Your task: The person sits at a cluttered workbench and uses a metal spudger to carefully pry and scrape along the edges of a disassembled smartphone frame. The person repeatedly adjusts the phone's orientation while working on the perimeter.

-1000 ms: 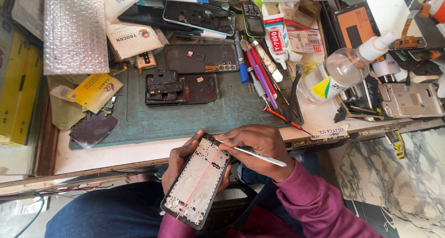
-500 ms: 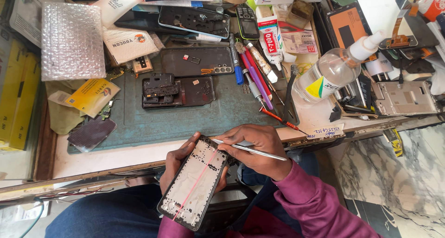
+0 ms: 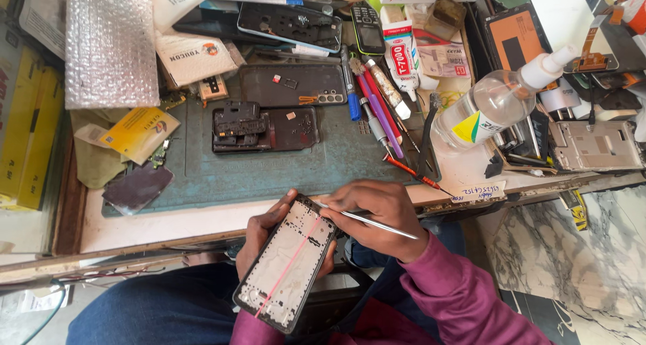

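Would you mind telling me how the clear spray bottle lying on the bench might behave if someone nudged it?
The spray bottle lies on its side and looks round, so it would probably roll, though the clutter packed around it should stop it soon. It seems partly filled with clear liquid, so likely weighty for its size. The smooth plastic may be a bit slippery.

**A phone repair bench**

This is a small repair workshop. The surface carries a grey-green work mat strewn with opened phone backs, a bare metal phone frame, glue tubes, screwdrivers, a clear spray bottle, a sheet of bubble wrap and small parts boxes.
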Demonstrator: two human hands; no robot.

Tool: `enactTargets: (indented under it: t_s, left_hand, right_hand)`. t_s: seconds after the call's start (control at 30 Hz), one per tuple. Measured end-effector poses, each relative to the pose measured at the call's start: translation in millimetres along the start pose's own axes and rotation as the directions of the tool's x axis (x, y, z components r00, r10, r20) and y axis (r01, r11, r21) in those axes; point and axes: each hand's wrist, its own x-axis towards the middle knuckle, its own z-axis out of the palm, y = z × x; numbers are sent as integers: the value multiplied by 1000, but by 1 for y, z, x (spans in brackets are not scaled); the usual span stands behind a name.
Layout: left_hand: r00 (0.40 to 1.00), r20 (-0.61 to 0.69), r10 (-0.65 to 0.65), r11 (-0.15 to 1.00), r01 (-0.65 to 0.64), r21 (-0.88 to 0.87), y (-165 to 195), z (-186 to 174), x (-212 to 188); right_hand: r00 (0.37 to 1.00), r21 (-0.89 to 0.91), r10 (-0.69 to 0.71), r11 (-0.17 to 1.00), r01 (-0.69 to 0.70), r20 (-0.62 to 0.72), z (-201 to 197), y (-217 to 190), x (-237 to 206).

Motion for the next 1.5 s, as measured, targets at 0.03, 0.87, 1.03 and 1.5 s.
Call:
enactTargets:
  t_s: [0.03,0.87,1.03,1.5]
  left_hand:
    - [1000,-5,14,1000,-14,20,0,0,1]
    - [1000,-23,20,989,-16,149,1,-1,-3]
    - [1000,-27,12,996,-9,93,-2,-1,-6]
    - [998,-20,-56,998,56,-21,-4,0,-6]
  right_hand:
    - [1000,0,-19,1000,19,-13,-1,0,0]
    - [999,-62,-36,997,35,-25,8,0,3]
    - [1000,-7,4,1000,-5,-24,10,1,2]
    - [998,75,69,995,-70,7,4,6,-4]
